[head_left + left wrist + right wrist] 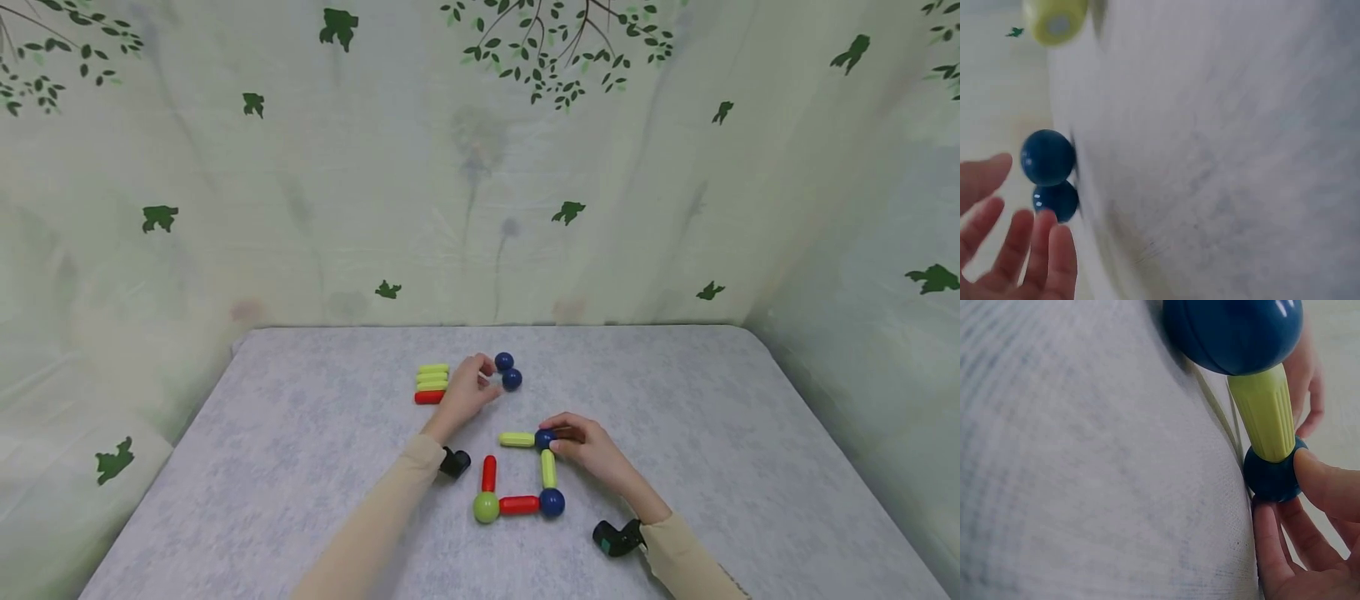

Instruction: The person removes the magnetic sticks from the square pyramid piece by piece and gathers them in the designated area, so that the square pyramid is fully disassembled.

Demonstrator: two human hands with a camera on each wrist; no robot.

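Observation:
My right hand [592, 454] pinches a dark blue ball [1272, 478] between thumb and fingers at the far right corner of a linked figure. From that ball one yellow-green rod [516, 439] points left. Another yellow-green rod [548, 469] runs down to a nearer blue ball [552, 502]. A red rod [519, 505] joins this to a green ball [486, 507], from which a second red rod [489, 473] points away from me. Farther back, my left hand [465, 398] reaches with spread fingers toward two loose blue balls [1049, 157], holding nothing.
Beside my left hand, several yellow-green rods [432, 375] lie in a stack-like row with a red rod [429, 398] in front. Black wrist cameras [618, 538] sit on both wrists. The grey table [300, 433] ends at a leaf-patterned curtain [337, 208].

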